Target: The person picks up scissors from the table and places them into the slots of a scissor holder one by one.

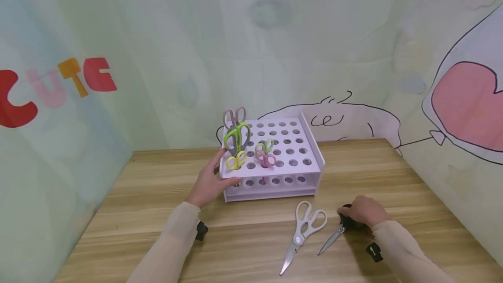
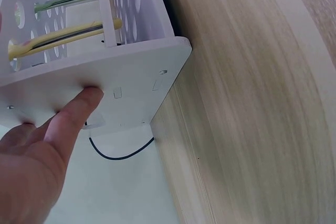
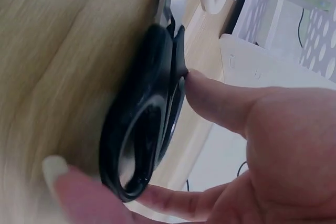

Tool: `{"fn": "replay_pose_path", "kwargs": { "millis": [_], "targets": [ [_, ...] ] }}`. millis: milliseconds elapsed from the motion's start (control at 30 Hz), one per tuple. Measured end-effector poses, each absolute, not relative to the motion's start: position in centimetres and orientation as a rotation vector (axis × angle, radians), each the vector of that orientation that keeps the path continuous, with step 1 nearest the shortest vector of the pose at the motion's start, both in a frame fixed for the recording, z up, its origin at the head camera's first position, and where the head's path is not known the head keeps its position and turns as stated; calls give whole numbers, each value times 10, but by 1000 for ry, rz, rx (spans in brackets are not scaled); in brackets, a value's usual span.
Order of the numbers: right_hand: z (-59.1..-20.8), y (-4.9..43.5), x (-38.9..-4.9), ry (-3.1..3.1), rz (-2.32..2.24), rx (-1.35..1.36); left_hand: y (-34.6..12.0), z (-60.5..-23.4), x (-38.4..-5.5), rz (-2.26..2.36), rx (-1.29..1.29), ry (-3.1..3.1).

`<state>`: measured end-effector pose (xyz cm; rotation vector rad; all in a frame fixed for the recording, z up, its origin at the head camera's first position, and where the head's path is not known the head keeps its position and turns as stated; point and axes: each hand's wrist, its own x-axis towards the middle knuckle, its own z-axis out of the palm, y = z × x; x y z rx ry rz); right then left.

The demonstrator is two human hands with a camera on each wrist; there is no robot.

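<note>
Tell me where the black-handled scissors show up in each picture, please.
Head: lower right, black-handled scissors at the right hand.
Left wrist: not in it.
Right wrist: black-handled scissors left of centre, blades toward the top edge.
Shared landmark: the holed rack, upper left in left wrist, upper right in right wrist.

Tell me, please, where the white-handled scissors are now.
In the head view, the white-handled scissors lie on the table in front of the rack, just left of the black-handled scissors that the right hand holds.

Pale cartoon-printed cloth [image 1: 188, 43] hangs behind and beside a wood-grain table [image 1: 149, 200].
</note>
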<state>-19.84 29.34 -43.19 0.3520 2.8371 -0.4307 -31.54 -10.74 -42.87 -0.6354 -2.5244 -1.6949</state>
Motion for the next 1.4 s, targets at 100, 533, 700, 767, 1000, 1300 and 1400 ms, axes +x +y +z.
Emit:
{"fn": "replay_pose_path", "kwargs": {
  "millis": [100, 533, 700, 767, 1000, 1300, 1400],
  "targets": [
    [-435, 290, -206, 2835, -521, 363, -113, -430, -314, -1686, -608, -2518],
    [-433, 304, -228, 2635, -1087, 352, -115, -430, -309, -1730, -486, -2506],
    [-429, 319, -227, 2549, -1204, 374, -101, -428, -314, -1728, -506, -2526],
    [-429, 324, -224, 2518, -1251, 373, -95, -429, -315, -1747, -515, -2524],
    [-421, 341, -219, 2442, -1398, 318, -79, -431, -317, -1738, -580, -2531],
    [-401, 347, -231, 2658, -1315, 254, -76, -428, -320, -1717, -594, -2529],
    [-398, 347, -230, 2746, -1306, 272, -76, -429, -321, -1728, -613, -2521]
  ]
}}
